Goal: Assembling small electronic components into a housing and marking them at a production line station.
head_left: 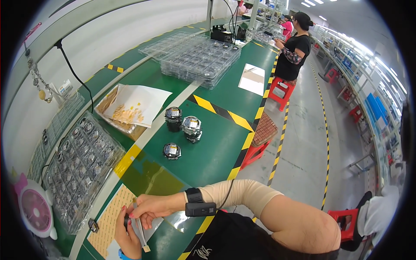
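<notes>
My right hand [151, 209] is closed around slim silver tweezers [140, 232], with a small beige piece at their lower end. Against it, my left hand [125, 238] pinches a small dark round part [127, 222], mostly hidden by the fingers. Under both hands lies a tan sheet [113, 212] printed with rows of small marks. One small round module [92, 225] rests at the sheet's left edge. Farther off on the green bench stand short stacks of round electronic modules, a dark stack [173, 119], a silver stack [192, 128] and a nearer one [172, 151].
At left lies a clear tray [82, 169] of modules, beside a pink fan [37, 206]. A cardboard box [108, 102] holds white paper with yellowish scraps. Stacked clear trays [201, 60] and a white sheet [252, 79] lie farther along. Another person [297, 47] works beyond a red stool [260, 138].
</notes>
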`<action>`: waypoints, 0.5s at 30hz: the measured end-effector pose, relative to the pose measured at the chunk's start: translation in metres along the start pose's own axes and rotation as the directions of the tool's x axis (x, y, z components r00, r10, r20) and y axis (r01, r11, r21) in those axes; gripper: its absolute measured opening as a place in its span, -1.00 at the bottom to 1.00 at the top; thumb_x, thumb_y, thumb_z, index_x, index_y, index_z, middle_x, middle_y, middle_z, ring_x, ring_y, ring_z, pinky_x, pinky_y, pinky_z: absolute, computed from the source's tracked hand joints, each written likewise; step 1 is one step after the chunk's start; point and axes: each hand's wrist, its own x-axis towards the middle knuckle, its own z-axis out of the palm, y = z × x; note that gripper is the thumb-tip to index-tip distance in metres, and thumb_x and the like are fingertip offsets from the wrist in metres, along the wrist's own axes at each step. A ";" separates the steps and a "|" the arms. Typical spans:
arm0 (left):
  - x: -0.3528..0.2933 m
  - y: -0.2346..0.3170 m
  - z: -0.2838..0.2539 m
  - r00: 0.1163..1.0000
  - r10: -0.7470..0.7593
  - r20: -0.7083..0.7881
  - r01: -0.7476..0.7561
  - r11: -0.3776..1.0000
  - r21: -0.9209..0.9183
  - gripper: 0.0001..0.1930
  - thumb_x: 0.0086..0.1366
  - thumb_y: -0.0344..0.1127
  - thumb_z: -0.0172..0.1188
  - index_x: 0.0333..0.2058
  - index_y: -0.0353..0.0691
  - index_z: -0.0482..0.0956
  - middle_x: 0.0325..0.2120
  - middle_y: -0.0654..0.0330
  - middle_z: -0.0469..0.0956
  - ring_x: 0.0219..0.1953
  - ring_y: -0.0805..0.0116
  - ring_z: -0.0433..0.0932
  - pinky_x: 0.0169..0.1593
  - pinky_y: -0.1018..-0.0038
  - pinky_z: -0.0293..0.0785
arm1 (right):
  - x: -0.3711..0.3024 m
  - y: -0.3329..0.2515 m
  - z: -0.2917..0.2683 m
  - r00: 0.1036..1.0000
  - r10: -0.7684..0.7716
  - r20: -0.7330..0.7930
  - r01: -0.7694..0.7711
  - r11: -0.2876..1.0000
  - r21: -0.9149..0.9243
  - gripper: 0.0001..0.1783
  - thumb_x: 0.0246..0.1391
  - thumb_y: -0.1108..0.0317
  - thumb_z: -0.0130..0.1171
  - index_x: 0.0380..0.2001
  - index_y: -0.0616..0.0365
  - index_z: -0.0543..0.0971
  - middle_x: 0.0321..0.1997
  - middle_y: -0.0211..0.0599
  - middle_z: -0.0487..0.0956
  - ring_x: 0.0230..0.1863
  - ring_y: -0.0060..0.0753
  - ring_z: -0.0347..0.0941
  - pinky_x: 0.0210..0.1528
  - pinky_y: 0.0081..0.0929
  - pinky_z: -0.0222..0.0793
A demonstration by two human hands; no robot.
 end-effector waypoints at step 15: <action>0.002 0.022 -0.003 0.976 0.100 0.193 -0.110 0.993 0.043 -0.52 0.11 -0.53 -0.16 0.07 -0.33 0.18 -0.07 -0.03 0.26 -0.04 0.14 0.29 0.04 0.41 0.19 | -0.008 0.000 -0.003 0.997 0.010 -0.072 -0.015 0.998 -0.065 -0.79 -0.07 0.38 0.09 -0.50 0.38 0.44 -0.65 -0.14 0.48 -0.65 -0.39 0.47 -0.61 -0.61 0.42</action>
